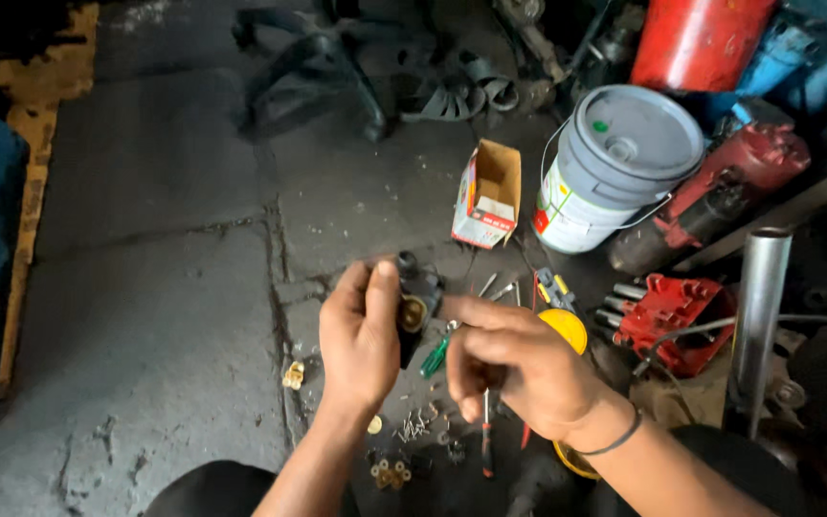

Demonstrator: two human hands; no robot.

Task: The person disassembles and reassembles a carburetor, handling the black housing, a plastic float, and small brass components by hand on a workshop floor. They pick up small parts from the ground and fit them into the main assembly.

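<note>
My left hand [361, 335] holds a small black part with a brass-coloured round fitting [414, 306] up over the concrete floor, thumb pressed along its side. My right hand [514, 359] is beside it on the right, fingers curled, with the index finger reaching toward the part's fitting. I cannot tell if the right hand holds anything small. Just under the hands lie a green-handled screwdriver [435, 356] and a red-handled screwdriver [486, 445]. A dark band circles my right wrist.
Loose screws [415, 427] and brass bits [293, 374] lie on the cracked floor. An open cardboard box [487, 196], a grey lidded bucket [614, 168], a red machine part [672, 311], a metal pipe [758, 316], a yellow disc [567, 327] and a red cylinder [696, 38] crowd the right.
</note>
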